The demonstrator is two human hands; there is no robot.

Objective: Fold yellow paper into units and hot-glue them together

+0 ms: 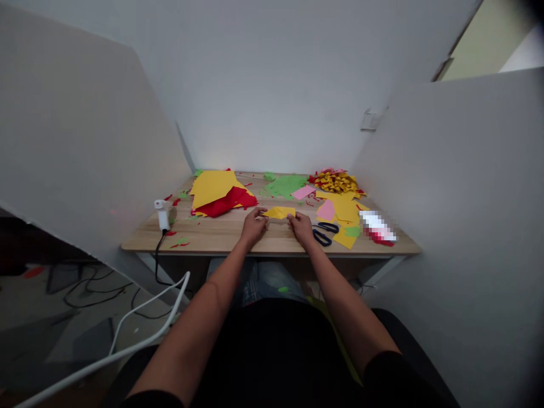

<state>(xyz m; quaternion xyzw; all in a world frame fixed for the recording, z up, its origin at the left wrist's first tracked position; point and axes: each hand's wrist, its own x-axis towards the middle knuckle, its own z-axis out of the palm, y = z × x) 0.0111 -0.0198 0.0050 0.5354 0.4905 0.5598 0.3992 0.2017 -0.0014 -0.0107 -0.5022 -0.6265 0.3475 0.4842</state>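
Between my two hands, just above the front half of the table, is a small piece of yellow paper (279, 212) with visible folds. My left hand (255, 225) pinches its left end, and my right hand (301, 226) grips its right end. Close to the right of my right hand lies a pair of scissors (325, 233) with dark handles; the blades are hard to make out. Yellow sheets (215, 187) and a crumpled red sheet (229, 203) lie behind and left of my left hand.
A white glue gun (161, 215) stands at the table's left, its black cord running over the edge. Green sheets (289, 186) and a heap of yellow folded pieces (338, 182) lie at the back. Yellow paper (344, 208) and pink cutouts (326, 210) are at right. Partitions flank the table (204, 243).
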